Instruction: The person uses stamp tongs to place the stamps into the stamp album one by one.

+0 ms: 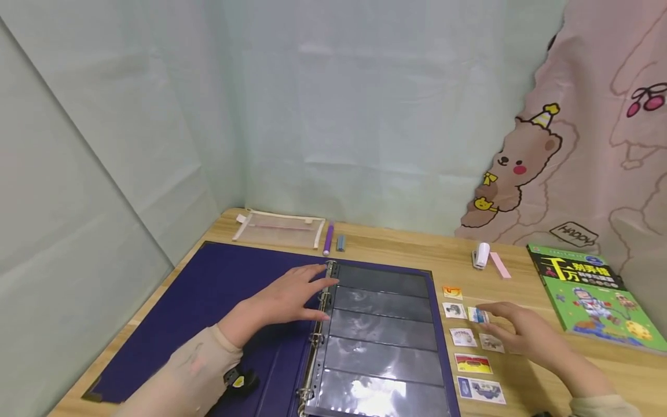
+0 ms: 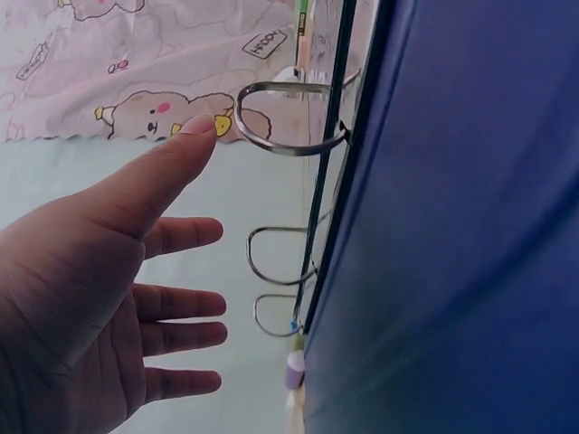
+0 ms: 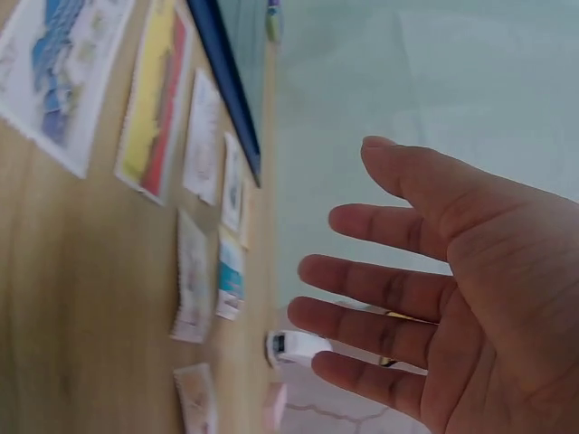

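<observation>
An open purple ring binder (image 1: 208, 301) lies on the wooden table (image 1: 406, 246), with a clear pocket page (image 1: 380, 341) on its right half. My left hand (image 1: 292, 298) hovers flat and open over the binder rings (image 1: 325, 289); in the left wrist view its fingers (image 2: 181, 303) are spread beside the metal rings (image 2: 289, 117). Several stamps (image 1: 471, 341) lie in rows right of the binder. My right hand (image 1: 516, 327) is open just above them, fingertips near a blue-and-white stamp (image 1: 477, 315). In the right wrist view the palm (image 3: 452, 298) holds nothing, with the stamps (image 3: 194, 271) beside it.
A mesh pouch (image 1: 278, 229), a purple pen (image 1: 328, 238) and a small grey eraser (image 1: 341, 242) lie behind the binder. A white small device (image 1: 482, 255) and a pink strip (image 1: 500, 264) sit at the back right. A green book (image 1: 594, 295) lies at the far right.
</observation>
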A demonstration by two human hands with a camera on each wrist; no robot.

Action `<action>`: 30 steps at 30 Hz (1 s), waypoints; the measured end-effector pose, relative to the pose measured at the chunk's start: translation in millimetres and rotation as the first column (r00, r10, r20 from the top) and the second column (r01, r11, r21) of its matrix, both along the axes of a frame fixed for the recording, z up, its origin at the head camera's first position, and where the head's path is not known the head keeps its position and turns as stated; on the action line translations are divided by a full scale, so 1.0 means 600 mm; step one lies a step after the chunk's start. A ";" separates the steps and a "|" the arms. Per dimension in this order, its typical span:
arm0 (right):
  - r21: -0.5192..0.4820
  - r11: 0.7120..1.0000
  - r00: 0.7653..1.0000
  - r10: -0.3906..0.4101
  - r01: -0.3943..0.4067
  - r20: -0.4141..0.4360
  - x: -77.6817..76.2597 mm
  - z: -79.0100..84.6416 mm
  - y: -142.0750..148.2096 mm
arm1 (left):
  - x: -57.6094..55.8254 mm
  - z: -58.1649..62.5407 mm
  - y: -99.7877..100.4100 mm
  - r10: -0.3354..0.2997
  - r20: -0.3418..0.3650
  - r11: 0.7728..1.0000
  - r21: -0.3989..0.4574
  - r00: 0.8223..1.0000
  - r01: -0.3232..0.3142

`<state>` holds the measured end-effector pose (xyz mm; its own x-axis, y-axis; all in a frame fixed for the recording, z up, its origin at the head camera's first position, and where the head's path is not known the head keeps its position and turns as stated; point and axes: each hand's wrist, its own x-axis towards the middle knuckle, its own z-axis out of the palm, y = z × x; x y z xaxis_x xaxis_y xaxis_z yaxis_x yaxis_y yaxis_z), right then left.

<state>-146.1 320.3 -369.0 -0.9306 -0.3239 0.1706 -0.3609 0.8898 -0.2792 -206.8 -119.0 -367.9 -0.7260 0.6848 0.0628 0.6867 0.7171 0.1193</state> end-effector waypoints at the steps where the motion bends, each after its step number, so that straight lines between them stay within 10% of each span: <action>1: 0.007 1.000 1.000 0.007 -0.007 -0.005 0.002 0.004 0.001 | -0.001 0.000 0.004 -0.005 -0.001 1.000 -0.004 1.000 0.005; 15: 0.052 0.998 0.996 -0.049 0.045 0.077 0.035 0.041 0.047 | -0.019 -0.011 0.051 -0.095 -0.011 0.994 -0.058 0.995 0.095; 30: 0.116 0.982 0.982 -0.158 0.146 0.100 0.060 0.021 0.123 | -0.046 -0.046 0.059 -0.113 0.033 0.993 0.022 0.993 0.112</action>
